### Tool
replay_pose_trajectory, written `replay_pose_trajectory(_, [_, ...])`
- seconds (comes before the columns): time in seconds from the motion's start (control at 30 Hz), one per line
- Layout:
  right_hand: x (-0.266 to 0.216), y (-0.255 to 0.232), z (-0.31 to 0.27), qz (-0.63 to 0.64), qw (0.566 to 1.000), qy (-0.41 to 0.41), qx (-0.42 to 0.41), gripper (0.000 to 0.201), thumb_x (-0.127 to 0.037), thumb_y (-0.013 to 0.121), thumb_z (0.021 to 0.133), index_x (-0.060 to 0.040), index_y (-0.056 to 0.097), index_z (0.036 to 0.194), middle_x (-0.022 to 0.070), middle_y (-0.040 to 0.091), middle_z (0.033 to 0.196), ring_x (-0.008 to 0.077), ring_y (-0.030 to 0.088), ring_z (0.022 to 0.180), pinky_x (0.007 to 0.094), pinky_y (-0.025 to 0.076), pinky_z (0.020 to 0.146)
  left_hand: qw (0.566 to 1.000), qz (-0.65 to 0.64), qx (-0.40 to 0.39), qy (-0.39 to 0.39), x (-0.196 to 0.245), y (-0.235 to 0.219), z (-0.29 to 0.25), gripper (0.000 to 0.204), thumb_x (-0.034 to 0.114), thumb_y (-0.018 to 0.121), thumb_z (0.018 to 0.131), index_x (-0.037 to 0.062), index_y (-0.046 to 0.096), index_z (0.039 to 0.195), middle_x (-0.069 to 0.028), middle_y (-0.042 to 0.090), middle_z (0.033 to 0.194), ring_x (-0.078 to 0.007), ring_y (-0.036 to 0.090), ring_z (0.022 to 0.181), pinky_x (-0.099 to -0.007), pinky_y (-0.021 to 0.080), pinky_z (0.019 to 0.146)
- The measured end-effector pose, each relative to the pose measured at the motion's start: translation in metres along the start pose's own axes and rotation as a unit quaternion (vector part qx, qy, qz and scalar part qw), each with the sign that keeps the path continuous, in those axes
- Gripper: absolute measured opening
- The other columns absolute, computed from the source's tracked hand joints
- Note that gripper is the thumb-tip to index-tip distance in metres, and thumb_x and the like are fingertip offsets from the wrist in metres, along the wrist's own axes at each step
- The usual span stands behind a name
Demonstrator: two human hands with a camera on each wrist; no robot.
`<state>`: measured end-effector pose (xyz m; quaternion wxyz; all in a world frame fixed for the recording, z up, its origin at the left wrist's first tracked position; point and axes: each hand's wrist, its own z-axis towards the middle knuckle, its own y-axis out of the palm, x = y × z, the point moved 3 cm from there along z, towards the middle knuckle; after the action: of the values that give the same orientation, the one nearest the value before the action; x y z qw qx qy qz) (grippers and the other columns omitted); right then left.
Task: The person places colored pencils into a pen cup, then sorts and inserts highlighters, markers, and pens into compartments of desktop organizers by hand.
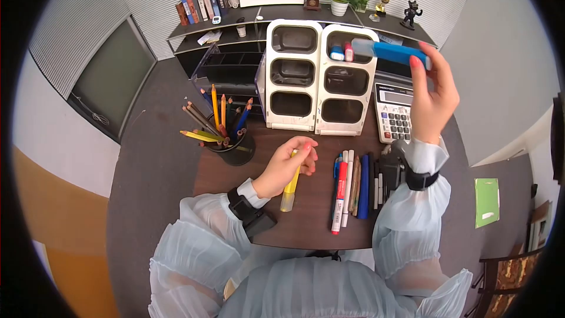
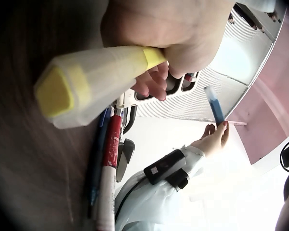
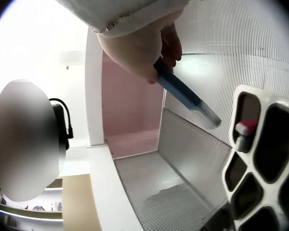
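1. The person wore a pale blue, semi-sheer blouse (image 1: pixel 306 294) with gathered, ruffled fabric across the shoulders and chest.
2. Its sleeves were full and puffed, drawn into narrow cuffs at the wrists; the left sleeve (image 1: pixel 194 247) and right sleeve (image 1: pixel 412 200) showed the same crinkled folds.
3. A black band with a boxy black camera unit (image 1: pixel 253 215) sat strapped on the left wrist.
4. A matching black strap and unit (image 1: pixel 406 171) circled the right wrist; in the left wrist view it carried a small pale label (image 2: pixel 155 170).
5. The fingernails (image 1: pixel 415 62) were painted pinkish red.
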<state>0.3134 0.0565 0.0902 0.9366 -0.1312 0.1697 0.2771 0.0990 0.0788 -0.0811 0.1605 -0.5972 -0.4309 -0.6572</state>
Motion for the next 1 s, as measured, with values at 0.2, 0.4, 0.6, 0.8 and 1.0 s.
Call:
replay_pose_trajectory(0.2, [0.021, 0.027, -0.009, -0.062, 0.996, -0.066, -0.013, 0.021, 0.0, 0.063, 0.078, -0.0053, 0.064, 0.098, 0.0111, 0.063, 0.092, 0.0253, 0.063, 0.08, 0.0299, 0.051, 0.068, 0.999, -0.038, 0.005, 0.01, -0.001, -0.002, 0.001, 0.027, 0.029, 0.039, 0.097, 0.0049, 0.048, 0.107, -0.0013, 0.046, 0.079, -0.0075, 0.04, 0.058, -0.0212, 0.036, 0.054])
replay_pose_trajectory(0.4, [0.012, 0.039, -0.016, -0.083, 0.988, -0.055, -0.116, 0.031, -0.006, 0.065, 0.076, -0.0068, 0.06, 0.106, 0.0141, 0.056, 0.108, 0.0283, 0.061, 0.083, 0.0336, 0.05, 0.072, 0.991, -0.133, -0.006, 0.002, 0.0, -0.005, 0.003, 0.072, 0.064, 0.013, 0.089, 0.0042, 0.046, 0.113, -0.0043, 0.046, 0.083, -0.0111, 0.037, 0.059, -0.0217, 0.032, 0.052])
replay_pose_trajectory(0.6, [-0.036, 0.052, -0.048, 0.014, 0.923, -0.08, -0.376, 0.017, -0.016, 0.064, 0.076, -0.0066, 0.061, 0.091, 0.0102, 0.06, 0.08, 0.0285, 0.06, 0.075, 0.0361, 0.049, 0.065, 0.984, -0.174, -0.025, 0.021, 0.004, -0.001, 0.0, 0.089, 0.076, 0.009, 0.08, 0.0049, 0.037, 0.126, -0.0074, 0.049, 0.097, -0.0141, 0.039, 0.062, -0.0235, 0.031, 0.053])
replay_pose_trajectory(0.8, [-0.045, 0.079, -0.104, 0.006, 0.792, -0.072, -0.606, 0.026, -0.029, 0.064, 0.074, -0.0058, 0.061, 0.087, 0.0148, 0.063, 0.072, 0.0309, 0.062, 0.068, 0.0398, 0.048, 0.062, 0.987, -0.153, 0.044, -0.015, 0.008, 0.003, -0.006, 0.099, 0.083, 0.007, 0.072, 0.0102, 0.032, 0.134, -0.0042, 0.051, 0.114, -0.0135, 0.042, 0.068, -0.0235, 0.033, 0.056])
replay_pose_trajectory(1.0, [-0.043, 0.068, -0.077, 0.147, 0.813, -0.088, -0.556, 0.024, -0.026, 0.068, 0.074, -0.0065, 0.059, 0.085, 0.0115, 0.062, 0.08, 0.0299, 0.062, 0.067, 0.0379, 0.047, 0.062, 0.988, -0.134, -0.075, -0.007, 0.001, -0.004, -0.003, 0.101, 0.083, 0.008, 0.073, 0.0046, 0.038, 0.129, -0.0089, 0.055, 0.102, -0.0162, 0.051, 0.071, -0.0267, 0.04, 0.061])
